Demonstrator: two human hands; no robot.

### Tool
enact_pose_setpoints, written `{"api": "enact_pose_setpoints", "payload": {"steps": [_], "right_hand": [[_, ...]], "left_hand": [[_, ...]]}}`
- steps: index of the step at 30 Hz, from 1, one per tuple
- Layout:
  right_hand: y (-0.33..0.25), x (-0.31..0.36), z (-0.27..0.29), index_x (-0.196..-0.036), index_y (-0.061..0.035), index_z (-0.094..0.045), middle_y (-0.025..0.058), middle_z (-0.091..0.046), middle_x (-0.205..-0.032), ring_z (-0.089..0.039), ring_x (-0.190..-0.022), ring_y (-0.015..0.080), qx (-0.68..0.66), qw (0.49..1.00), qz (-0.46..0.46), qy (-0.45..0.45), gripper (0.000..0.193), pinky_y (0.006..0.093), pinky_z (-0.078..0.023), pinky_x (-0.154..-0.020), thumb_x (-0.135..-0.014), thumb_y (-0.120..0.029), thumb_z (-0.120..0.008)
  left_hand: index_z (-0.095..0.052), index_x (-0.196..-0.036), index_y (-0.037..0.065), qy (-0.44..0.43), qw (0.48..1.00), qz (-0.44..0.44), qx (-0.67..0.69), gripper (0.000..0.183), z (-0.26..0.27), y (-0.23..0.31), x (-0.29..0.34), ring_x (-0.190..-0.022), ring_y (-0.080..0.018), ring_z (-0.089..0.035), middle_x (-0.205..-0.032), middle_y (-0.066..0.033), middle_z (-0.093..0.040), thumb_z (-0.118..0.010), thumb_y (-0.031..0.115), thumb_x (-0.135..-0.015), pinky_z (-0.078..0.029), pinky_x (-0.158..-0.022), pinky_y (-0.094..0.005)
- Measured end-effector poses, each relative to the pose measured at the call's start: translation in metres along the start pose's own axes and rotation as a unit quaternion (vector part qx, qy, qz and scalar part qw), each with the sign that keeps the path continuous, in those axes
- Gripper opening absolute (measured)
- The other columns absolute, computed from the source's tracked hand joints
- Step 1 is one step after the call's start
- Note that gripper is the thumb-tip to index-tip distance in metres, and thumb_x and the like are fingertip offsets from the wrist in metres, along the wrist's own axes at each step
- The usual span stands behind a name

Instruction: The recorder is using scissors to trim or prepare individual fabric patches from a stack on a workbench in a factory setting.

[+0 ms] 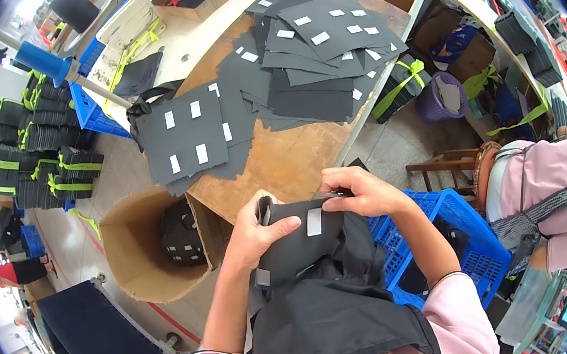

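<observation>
My left hand (pixel 262 232) is closed on a bent black fabric piece (pixel 284 247) that bears white rectangular patches, its thumb lying on the front face. At the piece's upper right edge, my right hand (pixel 363 192) pinches a small dark metallic tool (pixel 333 194); its kind is mostly hidden by the fingers. The piece rests above my black apron (pixel 342 324). Just beyond my hands stands a brown wooden table (pixel 295 158). On it lie a spread heap of similar black pieces (pixel 310 69) and a smaller overlapping stack (pixel 184 136) at the left.
An open cardboard box (pixel 133 236) with black pieces inside stands at left. Close by my right arm is a blue plastic crate (pixel 477 246). Bundles tied with yellow-green strips (pixel 42 141) fill the far left. A purple bin (pixel 439 100) and a seated co-worker (pixel 544 196) are at right.
</observation>
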State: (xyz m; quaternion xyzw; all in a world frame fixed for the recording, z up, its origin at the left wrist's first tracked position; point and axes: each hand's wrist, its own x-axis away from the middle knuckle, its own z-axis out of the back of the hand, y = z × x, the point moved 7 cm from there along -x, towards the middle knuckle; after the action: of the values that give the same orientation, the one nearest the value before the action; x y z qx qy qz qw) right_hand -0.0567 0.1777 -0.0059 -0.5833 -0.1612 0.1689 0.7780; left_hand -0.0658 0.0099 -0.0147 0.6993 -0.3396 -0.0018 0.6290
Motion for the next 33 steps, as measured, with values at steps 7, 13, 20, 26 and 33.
{"api": "enact_pose_setpoints", "payload": {"steps": [7, 13, 20, 26, 33], "right_hand": [[-0.024, 0.020, 0.000, -0.092, -0.0036, -0.055, 0.0089, -0.053, -0.081, -0.054, -0.066, 0.0239, 0.084, 0.943, -0.003, 0.322, 0.020, 0.0310, -0.044, -0.057, -0.077, -0.012, -0.066], [-0.040, 0.043, -0.012, -0.094, -0.0087, -0.058, 0.0075, -0.054, -0.082, -0.056, -0.062, 0.0238, 0.242, 0.919, 0.045, 0.308, 0.030, 0.0324, -0.044, -0.053, -0.067, -0.010, -0.072], [-0.047, 0.032, -0.018, -0.090, -0.0057, -0.061, 0.0088, -0.056, -0.076, -0.056, -0.062, 0.0242, 0.288, 0.912, 0.099, 0.274, 0.027, 0.0316, -0.044, -0.052, -0.065, -0.004, -0.072], [-0.043, 0.041, -0.017, -0.089, -0.0054, -0.062, 0.0089, -0.057, -0.076, -0.056, -0.060, 0.0241, 0.301, 0.897, 0.119, 0.300, 0.027, 0.0317, -0.044, -0.050, -0.063, -0.005, -0.072], [-0.055, 0.022, -0.024, -0.087, -0.0045, -0.062, 0.0103, -0.057, -0.074, -0.057, -0.061, 0.0267, 0.304, 0.897, 0.163, 0.276, 0.024, 0.0343, -0.047, -0.054, -0.065, -0.003, -0.070]], "left_hand": [[-0.049, -0.083, 0.008, 0.051, 0.989, 0.046, 0.131, 0.026, 0.001, -0.018, -0.003, -0.069, -0.0048, -0.046, -0.076, 0.0032, -0.050, -0.073, 0.007, -0.073, -0.039, -0.061, -0.0201], [-0.048, -0.086, 0.008, 0.079, 0.996, -0.015, 0.046, 0.025, 0.000, -0.008, 0.002, -0.071, -0.0037, -0.043, -0.076, 0.0045, -0.045, -0.070, 0.005, -0.075, -0.038, -0.063, -0.0183], [-0.048, -0.089, 0.007, 0.073, 0.995, -0.043, -0.047, 0.023, -0.002, 0.001, 0.010, -0.071, -0.0024, -0.040, -0.077, 0.0046, -0.044, -0.068, 0.005, -0.077, -0.035, -0.062, -0.0175], [-0.048, -0.091, 0.007, 0.072, 0.996, -0.037, -0.032, 0.024, -0.005, 0.000, 0.006, -0.071, -0.0031, -0.041, -0.079, 0.0038, -0.046, -0.068, 0.006, -0.077, -0.035, -0.063, -0.0183], [-0.049, -0.095, 0.005, 0.079, 0.989, -0.092, -0.089, 0.028, 0.002, 0.007, 0.011, -0.087, -0.0097, -0.049, -0.088, -0.0005, -0.050, -0.068, 0.005, -0.073, -0.040, -0.081, -0.0245]]}}
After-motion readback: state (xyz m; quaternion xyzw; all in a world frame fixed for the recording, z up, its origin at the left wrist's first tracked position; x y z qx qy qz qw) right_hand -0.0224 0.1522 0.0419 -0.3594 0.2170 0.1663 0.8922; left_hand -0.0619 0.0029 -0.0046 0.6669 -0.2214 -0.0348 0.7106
